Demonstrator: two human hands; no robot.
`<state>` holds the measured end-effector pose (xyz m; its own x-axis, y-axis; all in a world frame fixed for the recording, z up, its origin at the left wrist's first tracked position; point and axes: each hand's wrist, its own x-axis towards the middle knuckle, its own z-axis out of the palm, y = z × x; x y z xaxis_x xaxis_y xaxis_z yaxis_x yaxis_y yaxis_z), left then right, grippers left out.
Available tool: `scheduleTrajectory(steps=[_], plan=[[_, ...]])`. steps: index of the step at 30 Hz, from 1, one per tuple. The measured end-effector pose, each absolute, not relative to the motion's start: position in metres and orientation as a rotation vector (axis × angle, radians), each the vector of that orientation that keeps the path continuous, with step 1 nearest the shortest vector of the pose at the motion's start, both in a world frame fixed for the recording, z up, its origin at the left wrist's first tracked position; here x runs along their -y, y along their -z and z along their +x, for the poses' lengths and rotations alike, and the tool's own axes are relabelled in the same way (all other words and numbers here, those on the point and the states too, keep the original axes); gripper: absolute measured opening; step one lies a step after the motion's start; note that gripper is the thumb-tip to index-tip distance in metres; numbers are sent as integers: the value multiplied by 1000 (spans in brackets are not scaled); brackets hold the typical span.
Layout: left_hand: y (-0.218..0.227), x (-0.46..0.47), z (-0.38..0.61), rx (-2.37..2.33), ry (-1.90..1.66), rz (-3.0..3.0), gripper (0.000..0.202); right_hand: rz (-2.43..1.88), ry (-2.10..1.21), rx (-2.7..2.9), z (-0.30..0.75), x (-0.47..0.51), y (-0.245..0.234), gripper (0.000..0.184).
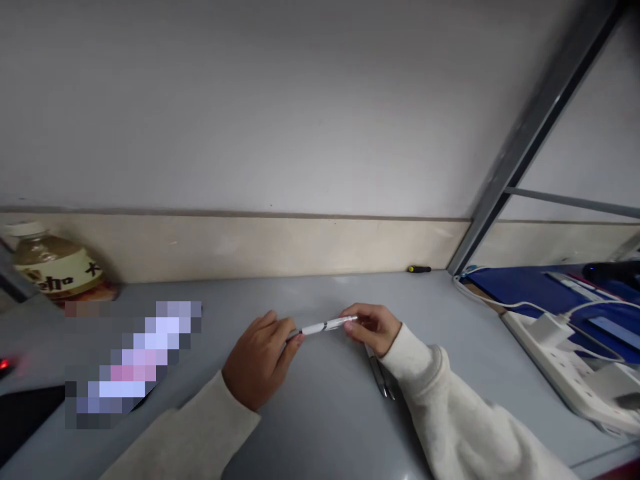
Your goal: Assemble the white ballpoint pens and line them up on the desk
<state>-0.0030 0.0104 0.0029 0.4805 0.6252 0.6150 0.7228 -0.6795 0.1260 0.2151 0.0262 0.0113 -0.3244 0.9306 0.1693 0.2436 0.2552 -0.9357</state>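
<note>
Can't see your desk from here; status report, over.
Left hand and right hand on white pen, one at each end. Other pens beside right sleeve, not blocking.

dim light | faint sheen on desk [320, 420] | pixelated patch [137, 363] | bottle [57, 263] seemingly blurred, stretched

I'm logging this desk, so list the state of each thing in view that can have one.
White pen, held slightly tilted
Left hand, closed on its dark end
Right hand, pinching its other end
Other pens, lying, partly hidden
Bottle, capped
Power strip, adapters plugged in
Red light, lit
Black-and-yellow tool, lying down
Pixelated item, state hidden
</note>
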Motion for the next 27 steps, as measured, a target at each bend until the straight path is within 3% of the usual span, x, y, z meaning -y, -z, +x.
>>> scheduleTrajectory(steps=[6, 13, 19, 27], plan=[[-4, -11, -3, 1158, 887, -2623, 31, -1021, -928, 1761, 216, -27, -15, 25], [-4, -10, -2, 1037, 944, -2566, 33, -1231, -1243, 1738, 218, -29, -12, 50], [-2, -12, -2, 1020, 953, -2551, 36, -1104, -1152, 1715, 220, -31, -16, 37], [0, -11, -2, 1090, 918, -2578, 37, -1231, -1243, 1786, 220, -32, -12, 47]])
